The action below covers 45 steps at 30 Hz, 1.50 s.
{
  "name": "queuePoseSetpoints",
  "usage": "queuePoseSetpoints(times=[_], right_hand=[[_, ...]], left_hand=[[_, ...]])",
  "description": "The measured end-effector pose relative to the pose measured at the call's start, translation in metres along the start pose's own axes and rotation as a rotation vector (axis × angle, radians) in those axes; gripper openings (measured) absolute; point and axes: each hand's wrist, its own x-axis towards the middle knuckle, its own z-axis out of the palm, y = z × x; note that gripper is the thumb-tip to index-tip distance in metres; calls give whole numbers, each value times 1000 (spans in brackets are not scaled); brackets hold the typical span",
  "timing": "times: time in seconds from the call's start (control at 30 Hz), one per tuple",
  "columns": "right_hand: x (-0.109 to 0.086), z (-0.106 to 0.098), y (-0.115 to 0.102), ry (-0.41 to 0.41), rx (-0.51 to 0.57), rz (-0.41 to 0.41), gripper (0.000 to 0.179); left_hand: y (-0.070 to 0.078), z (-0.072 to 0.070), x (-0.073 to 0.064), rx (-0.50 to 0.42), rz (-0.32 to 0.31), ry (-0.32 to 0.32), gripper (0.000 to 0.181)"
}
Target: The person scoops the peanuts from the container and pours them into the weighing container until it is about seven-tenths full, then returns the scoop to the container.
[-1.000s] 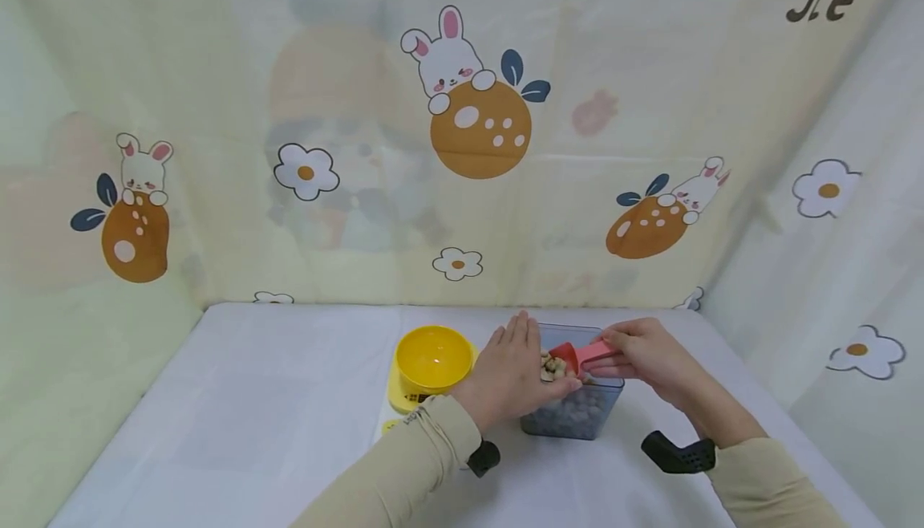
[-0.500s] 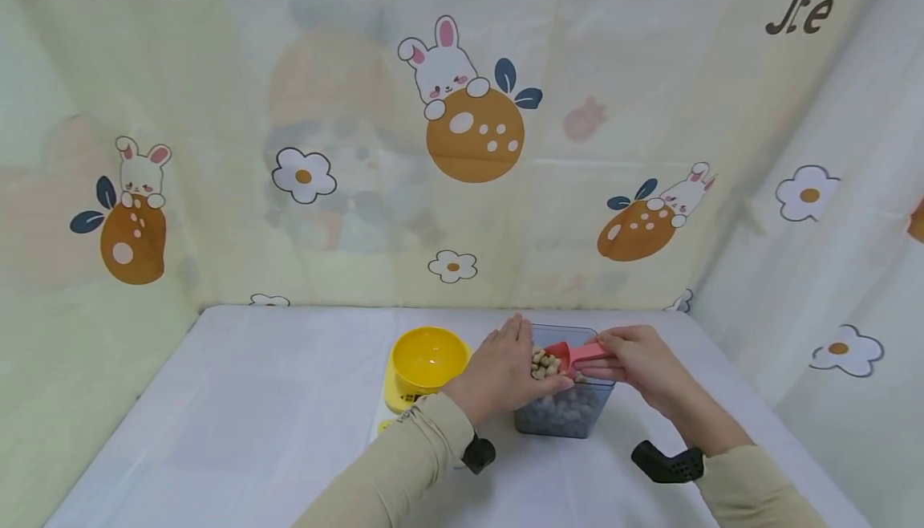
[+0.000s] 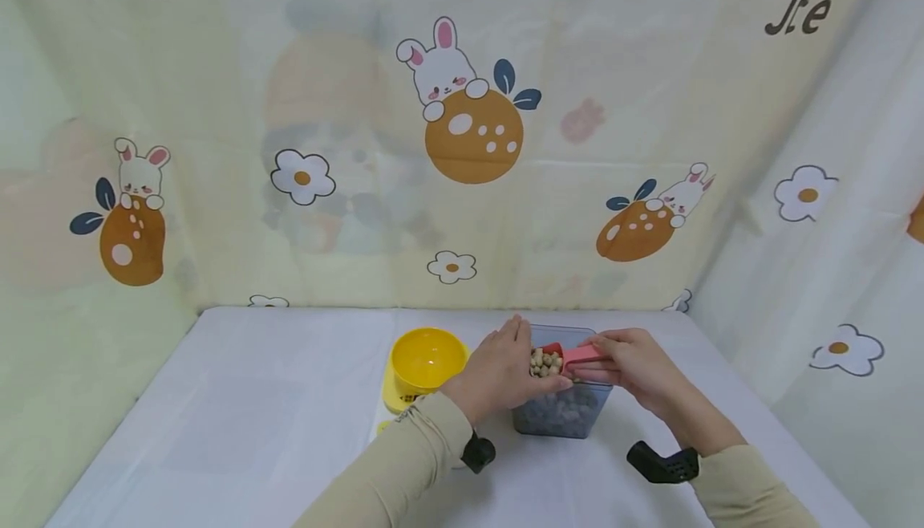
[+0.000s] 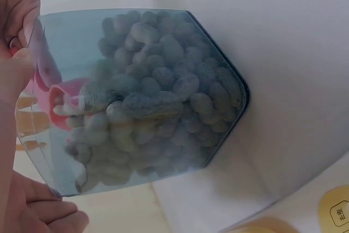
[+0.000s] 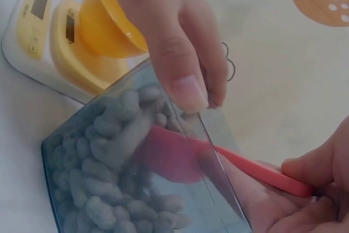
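A translucent blue-grey plastic container (image 3: 559, 414) holds a heap of unshelled peanuts (image 5: 103, 189). My left hand (image 3: 498, 371) grips it at the near left corner of the rim, the thumb along the front edge and the fingers at the left side. My right hand (image 3: 638, 363) pinches the handle of a pink-red scoop (image 3: 581, 354) over the right rim. Through the wall in the right wrist view, the scoop's bowl lies among the peanuts. The left wrist view shows some peanuts at the mouth of the scoop (image 4: 62, 96).
Left of the container, a yellow bowl (image 3: 429, 358) sits on a yellow-and-white kitchen scale (image 5: 68, 42) with a small display. A white cloth covers the table (image 3: 238, 424). A printed curtain (image 3: 346, 231) hangs behind it and along the sides.
My right hand has shifted the scoop slightly left and lower into the peanuts, so less of its bowl shows. The left hand keeps its place on the container. The head view has shifted slightly.
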Motion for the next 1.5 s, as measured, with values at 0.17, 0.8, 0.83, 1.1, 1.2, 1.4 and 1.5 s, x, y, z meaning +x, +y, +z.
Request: queuePoseSetpoints(times=[0.17, 0.8, 0.83, 1.1, 1.2, 1.4, 1.5], right_hand=[[3, 3, -3, -37, 40, 12, 42], [-7, -18, 0, -64, 188, 77, 42], [-8, -18, 0, -60, 203, 82, 41], [-14, -20, 3, -38, 331, 86, 34], [-16, -19, 5, -12, 355, 79, 41], [-18, -14, 9, 32, 368, 66, 52], [-19, -12, 10, 56, 374, 59, 52]], left_hand=[[-3, -3, 0, 4, 0, 10, 103], [1, -2, 0, -17, -11, 6, 103], [1, -2, 0, -15, -9, 5, 103], [3, -1, 0, 17, -13, 24, 99], [3, -1, 0, 19, -21, 26, 98], [3, -1, 0, 14, -20, 21, 97], [2, 0, 1, 6, -21, 18, 96]])
